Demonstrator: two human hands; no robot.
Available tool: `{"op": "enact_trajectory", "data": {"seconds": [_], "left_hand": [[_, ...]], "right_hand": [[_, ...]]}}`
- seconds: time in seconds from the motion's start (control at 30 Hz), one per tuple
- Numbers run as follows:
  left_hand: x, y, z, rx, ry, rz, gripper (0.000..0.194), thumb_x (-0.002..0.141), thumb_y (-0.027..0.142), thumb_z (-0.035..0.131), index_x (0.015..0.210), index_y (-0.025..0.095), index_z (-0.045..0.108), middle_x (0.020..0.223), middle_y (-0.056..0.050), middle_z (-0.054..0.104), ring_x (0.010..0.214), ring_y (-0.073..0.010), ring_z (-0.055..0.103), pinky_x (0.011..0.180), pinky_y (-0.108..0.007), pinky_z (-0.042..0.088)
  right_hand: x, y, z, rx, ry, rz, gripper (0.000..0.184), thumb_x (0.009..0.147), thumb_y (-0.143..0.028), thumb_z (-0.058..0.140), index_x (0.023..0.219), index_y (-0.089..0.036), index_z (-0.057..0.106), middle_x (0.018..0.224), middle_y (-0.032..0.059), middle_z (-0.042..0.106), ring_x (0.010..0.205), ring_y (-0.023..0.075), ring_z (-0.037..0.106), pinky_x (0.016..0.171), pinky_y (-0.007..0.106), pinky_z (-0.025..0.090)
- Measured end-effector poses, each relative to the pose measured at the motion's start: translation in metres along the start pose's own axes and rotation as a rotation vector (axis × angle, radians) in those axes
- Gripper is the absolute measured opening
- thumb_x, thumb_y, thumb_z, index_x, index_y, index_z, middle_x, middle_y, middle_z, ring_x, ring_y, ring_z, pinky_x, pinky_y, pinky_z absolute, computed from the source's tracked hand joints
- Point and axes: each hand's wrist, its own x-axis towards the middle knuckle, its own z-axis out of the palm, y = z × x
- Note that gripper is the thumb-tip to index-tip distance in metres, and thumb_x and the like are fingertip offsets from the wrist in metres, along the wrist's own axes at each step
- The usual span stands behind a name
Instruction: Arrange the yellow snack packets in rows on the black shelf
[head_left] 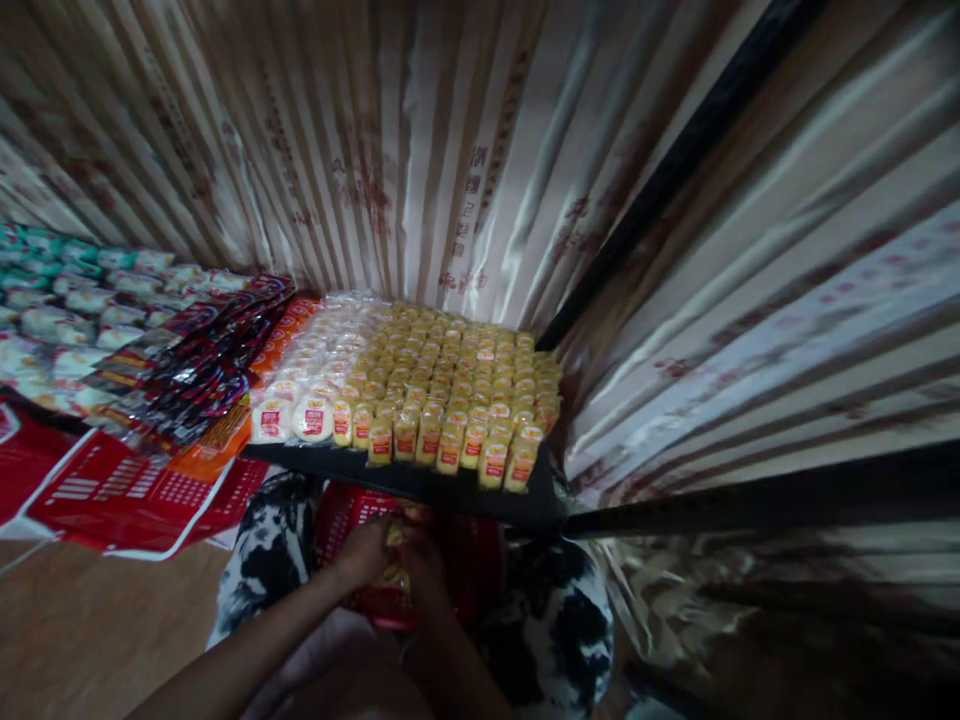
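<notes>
Both my hands are low in the picture, over a red plastic basket [352,510] that rests on my lap. My left hand [367,552] and my right hand [424,560] are closed together around a small yellow snack packet [396,560]. Just beyond them a dark shelf [420,485] carries many rows of small yellow packets with red labels [457,380], standing upright. To the left of those rows lie round white packets with red labels [311,400].
Further left are red-and-black packets [202,370] and white and green packets [67,300] on the same display. Red printed sheets [127,495] hang over the edge at the left. Striped shiny curtains [465,150] surround the display. Wooden floor [82,620] shows at lower left.
</notes>
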Motion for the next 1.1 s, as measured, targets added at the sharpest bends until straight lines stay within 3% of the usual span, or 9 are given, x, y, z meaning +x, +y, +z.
{"op": "enact_trajectory", "data": {"seconds": [0.1,0.33,0.5,0.6,0.77,0.93,1.1], "left_hand": [[-0.021,0.017,-0.02,0.026,0.043,0.094,0.039,0.076,0.017,0.05,0.115,0.014,0.053,0.117,-0.011,0.058,0.108,-0.0199,0.055,0.092,-0.026,0.039],[-0.045,0.08,-0.07,-0.065,0.195,0.365,0.033,0.079,0.023,0.047,0.111,0.019,0.055,0.11,-0.007,0.059,0.101,-0.0179,0.056,0.089,-0.027,0.042],[-0.028,0.133,-0.089,-0.111,0.31,0.588,0.04,0.08,0.019,0.047,0.12,0.018,0.051,0.118,-0.008,0.056,0.108,-0.0188,0.052,0.095,-0.031,0.041],[-0.008,0.167,-0.094,-0.098,0.359,0.688,0.04,0.08,0.016,0.047,0.12,0.017,0.052,0.119,-0.008,0.056,0.109,-0.0185,0.052,0.097,-0.032,0.04],[0.021,0.215,-0.104,-0.047,0.449,0.675,0.041,0.08,0.015,0.048,0.121,0.017,0.052,0.119,-0.008,0.057,0.106,-0.019,0.055,0.095,-0.03,0.042],[0.043,0.243,-0.103,0.016,0.433,0.694,0.043,0.08,0.013,0.047,0.122,0.017,0.052,0.118,-0.009,0.057,0.103,-0.0201,0.057,0.092,-0.031,0.044],[0.065,0.258,-0.087,0.148,0.392,0.741,0.042,0.079,0.015,0.047,0.121,0.019,0.053,0.116,-0.008,0.059,0.104,-0.0202,0.056,0.091,-0.029,0.045]], "right_hand": [[-0.018,-0.012,-0.004,0.008,0.049,-0.048,0.026,0.065,-0.043,0.062,0.075,-0.02,0.066,0.077,0.0045,0.069,0.075,0.0222,0.065,0.072,0.037,0.052],[-0.041,-0.08,-0.027,-0.274,0.141,-0.428,0.031,0.084,-0.031,0.043,0.109,-0.022,0.058,0.111,0.0083,0.062,0.103,0.0199,0.057,0.093,0.038,0.044],[-0.036,-0.129,-0.048,-0.426,0.243,-0.664,0.043,0.088,-0.031,0.035,0.129,-0.019,0.044,0.131,0.011,0.049,0.123,0.0213,0.042,0.102,0.043,0.036],[-0.026,-0.145,-0.058,-0.441,0.349,-0.653,0.05,0.089,-0.033,0.032,0.137,-0.017,0.032,0.14,0.0109,0.037,0.13,0.0214,0.032,0.106,0.045,0.029],[0.013,-0.139,-0.08,-0.464,0.54,-0.572,0.058,0.087,-0.035,0.031,0.139,-0.011,0.026,0.145,0.0134,0.028,0.134,0.0235,0.024,0.109,0.047,0.02],[0.055,-0.115,-0.095,-0.55,0.506,-0.563,0.057,0.086,-0.033,0.03,0.135,-0.006,0.034,0.14,0.0172,0.035,0.132,0.0243,0.029,0.108,0.046,0.023],[0.07,-0.096,-0.093,-0.657,0.515,-0.669,0.051,0.087,-0.025,0.027,0.132,-0.005,0.039,0.135,0.0187,0.042,0.13,0.0233,0.032,0.105,0.047,0.03]]}}
